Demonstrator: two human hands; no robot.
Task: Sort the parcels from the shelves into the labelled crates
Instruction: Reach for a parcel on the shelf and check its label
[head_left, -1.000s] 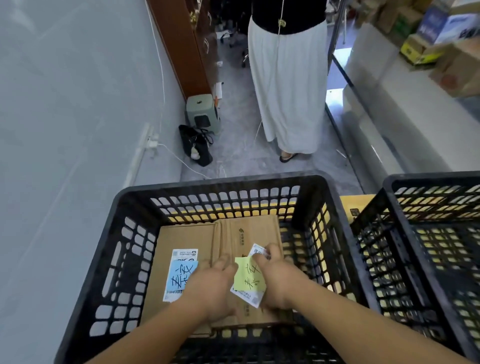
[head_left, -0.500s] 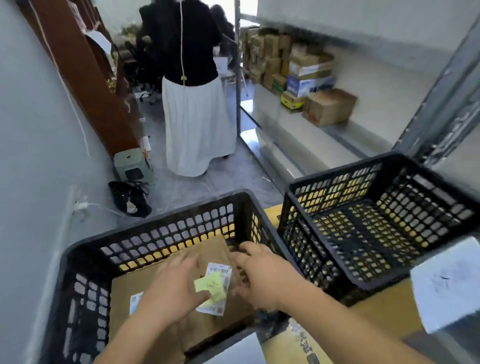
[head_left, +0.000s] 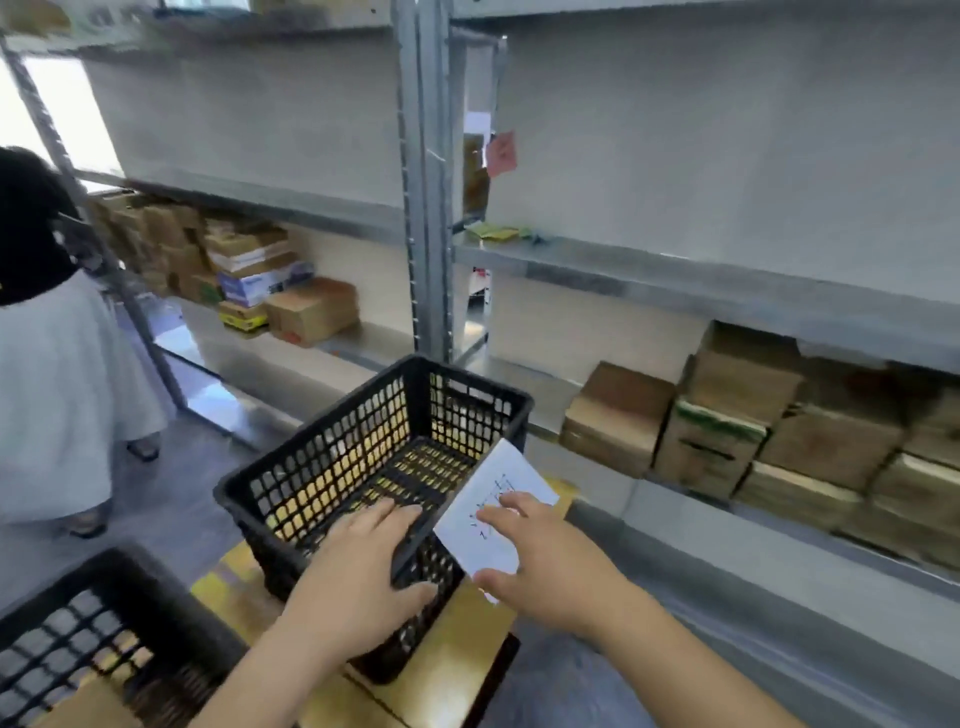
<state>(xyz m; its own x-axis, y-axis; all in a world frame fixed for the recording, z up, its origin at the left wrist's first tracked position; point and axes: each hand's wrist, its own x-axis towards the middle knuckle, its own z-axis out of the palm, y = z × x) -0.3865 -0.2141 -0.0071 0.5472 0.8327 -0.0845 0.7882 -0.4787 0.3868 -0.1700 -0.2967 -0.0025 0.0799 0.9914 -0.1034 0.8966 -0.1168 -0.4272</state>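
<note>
An empty black mesh crate (head_left: 467, 384) stands on a yellow cardboard surface (head_left: 441, 665) in front of the shelves. My left hand (head_left: 358, 571) grips its near rim, fingers over the top and thumb on the outer wall. A white paper label (head_left: 488, 499) with handwriting sits at the crate's near right corner, pinched by my right hand (head_left: 545, 561) between fingers and thumb. Brown cardboard parcels (head_left: 727, 431) are stacked on the low shelf to the right. A second black crate (head_left: 62, 623) shows at the lower left, a brown parcel partly visible in it.
Grey metal shelving with an upright post (head_left: 421, 208) fills the background. More boxes (head_left: 260, 280) sit on the far left shelf. A pink note (head_left: 501, 153) and yellow-green notes (head_left: 493, 232) are at mid shelf. A person in a white skirt (head_left: 52, 389) stands at left.
My view has swung right from the left crate to the empty one. Both hands left the labelled parcel there; the left now grips the empty crate's rim, the right its white label.
</note>
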